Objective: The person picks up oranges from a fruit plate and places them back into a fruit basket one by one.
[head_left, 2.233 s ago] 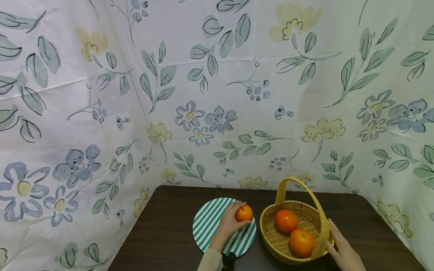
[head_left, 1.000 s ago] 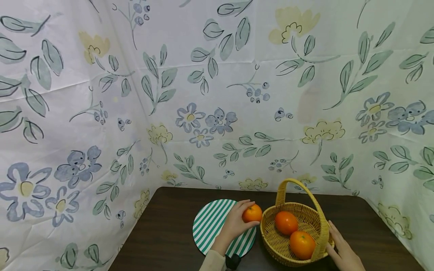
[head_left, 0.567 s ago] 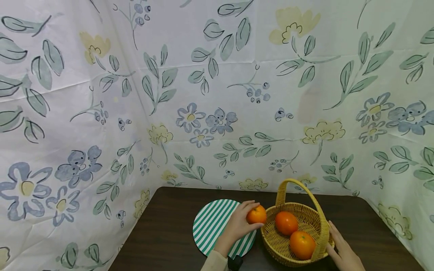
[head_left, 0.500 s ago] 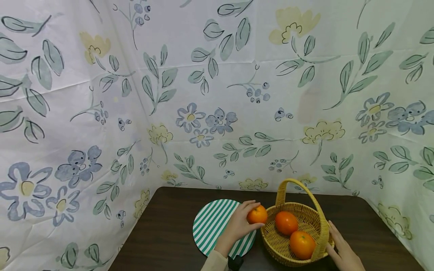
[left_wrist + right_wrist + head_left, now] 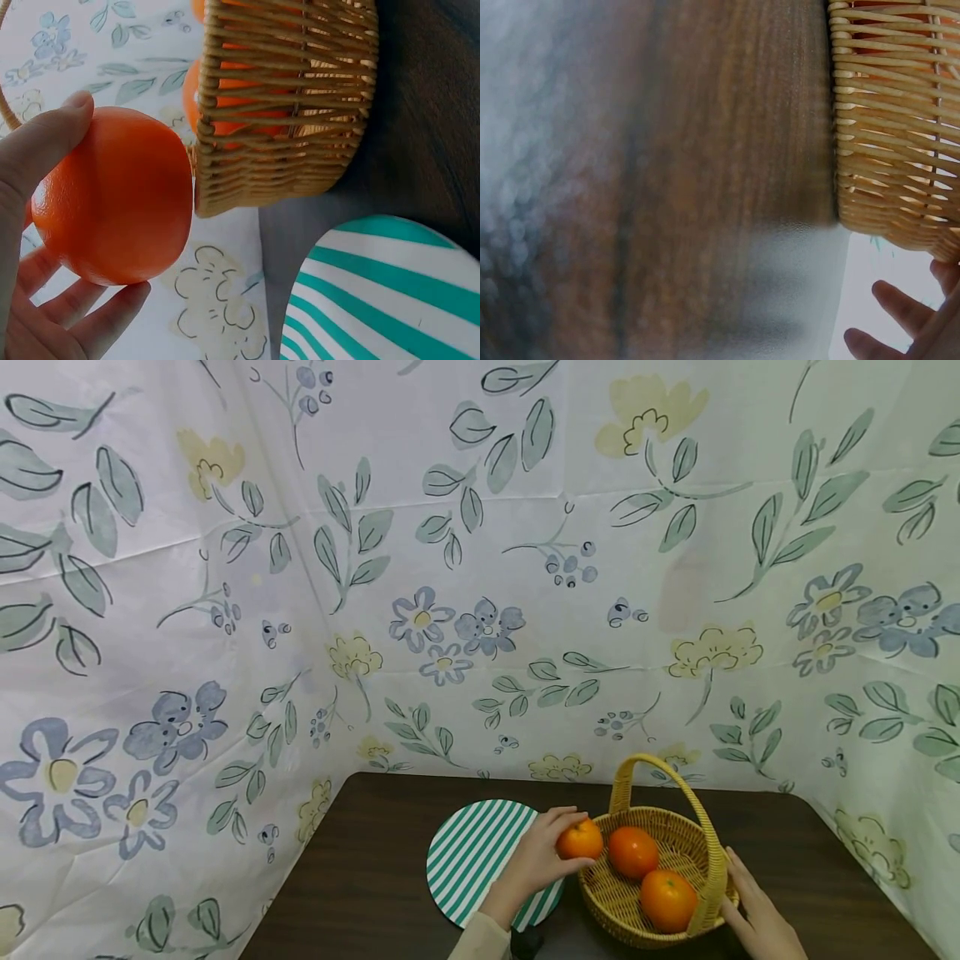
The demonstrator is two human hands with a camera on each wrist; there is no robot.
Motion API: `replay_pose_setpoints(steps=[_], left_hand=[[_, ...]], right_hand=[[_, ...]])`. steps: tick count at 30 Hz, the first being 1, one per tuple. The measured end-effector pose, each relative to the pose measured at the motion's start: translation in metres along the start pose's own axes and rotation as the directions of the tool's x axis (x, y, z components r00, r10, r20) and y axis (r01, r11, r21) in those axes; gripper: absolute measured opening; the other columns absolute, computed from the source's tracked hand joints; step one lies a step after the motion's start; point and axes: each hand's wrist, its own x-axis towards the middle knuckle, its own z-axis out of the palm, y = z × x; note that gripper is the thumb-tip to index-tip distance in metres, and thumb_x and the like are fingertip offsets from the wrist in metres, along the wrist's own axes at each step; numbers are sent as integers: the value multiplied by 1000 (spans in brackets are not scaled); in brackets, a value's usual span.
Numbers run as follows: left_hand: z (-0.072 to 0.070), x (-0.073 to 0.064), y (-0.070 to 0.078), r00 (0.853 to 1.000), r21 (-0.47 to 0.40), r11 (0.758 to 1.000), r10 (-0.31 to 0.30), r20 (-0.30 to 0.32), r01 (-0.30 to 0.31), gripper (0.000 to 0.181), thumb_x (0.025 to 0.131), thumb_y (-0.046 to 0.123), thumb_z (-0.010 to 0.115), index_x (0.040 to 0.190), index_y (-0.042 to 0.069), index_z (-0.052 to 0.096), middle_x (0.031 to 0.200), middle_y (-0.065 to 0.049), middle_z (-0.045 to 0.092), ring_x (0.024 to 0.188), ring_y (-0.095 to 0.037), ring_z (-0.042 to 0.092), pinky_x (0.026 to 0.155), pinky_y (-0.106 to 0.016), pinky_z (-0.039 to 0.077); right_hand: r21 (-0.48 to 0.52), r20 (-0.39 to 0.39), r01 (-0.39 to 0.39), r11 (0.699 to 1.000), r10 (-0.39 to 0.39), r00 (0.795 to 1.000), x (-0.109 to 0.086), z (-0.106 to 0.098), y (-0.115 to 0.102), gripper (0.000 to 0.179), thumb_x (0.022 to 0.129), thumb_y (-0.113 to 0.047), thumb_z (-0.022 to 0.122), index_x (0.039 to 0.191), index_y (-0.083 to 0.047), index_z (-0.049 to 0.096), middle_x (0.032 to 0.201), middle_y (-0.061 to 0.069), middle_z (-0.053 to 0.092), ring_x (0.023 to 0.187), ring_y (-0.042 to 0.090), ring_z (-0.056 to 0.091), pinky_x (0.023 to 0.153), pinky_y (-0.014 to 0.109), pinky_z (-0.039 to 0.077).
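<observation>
My left hand (image 5: 528, 864) holds an orange (image 5: 580, 841) between thumb and fingers, right at the left rim of a yellow wicker basket (image 5: 618, 928). In the left wrist view the thumb lies along one side of this orange (image 5: 120, 195) and the fingers support the other, with the basket wall (image 5: 289, 161) close beside it. Two more oranges lie inside the basket, one at the back (image 5: 633, 852) and one in front (image 5: 668, 901). My right hand (image 5: 763, 910) rests against the basket's right side by the handle base, its fingers extended and spread in the right wrist view.
A round placemat (image 5: 468, 860) with green and white stripes lies left of the basket, partly under my left forearm. Both stand on a dark wooden table (image 5: 360, 860). A floral cloth (image 5: 480, 568) hangs behind and at the sides. The basket's tall handle (image 5: 675, 777) arches over its opening.
My left hand has carried the orange rightward from over the striped placemat to the basket's left rim. The right hand and the basket have stayed in place.
</observation>
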Motion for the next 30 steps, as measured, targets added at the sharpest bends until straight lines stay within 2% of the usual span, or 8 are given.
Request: replay_pose_setpoints(steps=[3,4,9,16,19,23,28,30], left_hand=[[4,1,1,1000,16,1000,20,7,-20,60,79,46,68,132,29,49,136,6,45,116,-15,52,87,-25,49],[5,1,1,1000,23,999,26,7,-26,59,79,47,68,132,28,50,136,6,46,116,-15,51,87,-26,49],[9,3,6,999,19,999,28,22,-28,60,78,45,70,132,24,52,136,6,46,118,-15,50,89,-29,48],[12,3,12,998,35,998,42,39,-44,61,79,45,70,133,25,51,135,3,48,118,-16,50,90,-31,48],[16,3,11,998,51,997,54,33,-56,60,78,46,70,132,27,51,134,4,49,117,-15,50,90,-31,48],[21,3,11,997,60,996,68,39,-70,60,78,48,69,132,30,50,134,4,49,117,-13,51,90,-28,48],[24,2,13,995,64,993,94,41,-96,60,78,48,69,131,25,52,132,1,51,116,-13,51,90,-28,48],[26,2,13,994,72,992,102,43,-105,61,78,49,69,131,24,53,132,1,51,116,-13,51,92,-29,47]], right_hand=[[5,6,-13,1000,13,1000,0,-1,-2,64,100,-31,41,148,0,12,153,24,2,126,55,22,79,69,36],[2,4,-14,1000,14,1000,-1,-2,-2,64,100,-31,41,148,0,12,153,24,3,131,51,18,79,68,36],[1,4,-18,1000,18,1000,-1,-2,-4,63,100,-31,40,147,1,14,153,24,3,132,46,13,80,68,36],[15,25,-30,999,30,999,0,-2,-2,64,100,-31,41,146,3,14,152,26,3,125,57,23,80,68,36],[23,31,-38,999,38,999,0,-2,-2,64,100,-32,41,146,4,14,152,26,3,124,58,25,80,68,35],[21,20,-36,999,35,999,0,-2,-3,64,100,-33,40,147,2,13,152,25,3,128,54,19,80,68,35],[11,5,-29,1000,29,1000,-1,-2,-4,64,100,-33,39,147,1,14,153,24,4,133,49,14,80,68,35],[12,10,-34,999,34,999,-1,-2,-3,64,100,-33,40,147,2,14,152,25,4,130,52,18,80,68,35]])
